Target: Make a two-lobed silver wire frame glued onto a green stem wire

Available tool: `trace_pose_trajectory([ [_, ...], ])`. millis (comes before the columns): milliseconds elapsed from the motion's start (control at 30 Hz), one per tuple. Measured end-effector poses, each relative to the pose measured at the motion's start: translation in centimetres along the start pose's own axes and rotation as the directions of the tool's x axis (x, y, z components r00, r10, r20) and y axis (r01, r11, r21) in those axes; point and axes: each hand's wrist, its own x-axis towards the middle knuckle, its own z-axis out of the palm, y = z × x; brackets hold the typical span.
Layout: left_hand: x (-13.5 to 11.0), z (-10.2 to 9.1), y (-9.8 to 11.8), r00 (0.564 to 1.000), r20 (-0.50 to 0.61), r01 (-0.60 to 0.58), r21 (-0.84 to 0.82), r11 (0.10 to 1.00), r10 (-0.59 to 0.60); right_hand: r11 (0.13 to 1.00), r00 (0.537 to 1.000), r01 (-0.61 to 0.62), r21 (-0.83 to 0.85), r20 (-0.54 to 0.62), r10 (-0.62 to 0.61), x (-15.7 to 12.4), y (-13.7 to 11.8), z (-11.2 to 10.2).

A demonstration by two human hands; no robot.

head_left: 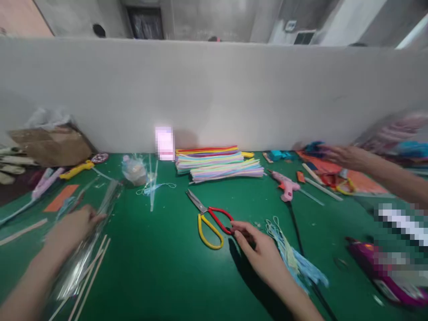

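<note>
My right hand [259, 252] pinches the end of the red handle loop of a pair of scissors [203, 210] with one red and one yellow handle. The blades lie closed and point away to the left. On the left, my left hand [75, 225] rests over clear plastic bags [82, 263], thumb spread out; the other fingers are partly hidden and blurred. Thin wooden sticks [90, 276] lie beside the bags. Light blue tassels [301, 263] lie by my right forearm.
Bundles of coloured pipe cleaners [224, 167] lie by the white partition [214, 89]. A pink glue gun [286, 185] with a black cord lies right of centre. Another person's hand [344, 156] reaches in at right near an orange sheet [368, 180]. A cardboard box [53, 145] stands at left.
</note>
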Motion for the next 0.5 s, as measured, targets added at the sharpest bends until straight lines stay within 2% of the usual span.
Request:
trace_pose_trajectory([
  [300,-1.2,-1.2,0.1,0.994,-0.11,-0.032,-0.042,0.999,0.028,1.0,1.0,0.017,-0.006,-0.01,-0.017,-0.2,-0.4,0.0],
  [500,-2.5,-2.8,0.0,0.971,-0.236,0.015,-0.125,0.992,-0.045,1.0,1.0,0.008,0.02,-0.007,-0.008,-0.1,-0.3,0.0],
])
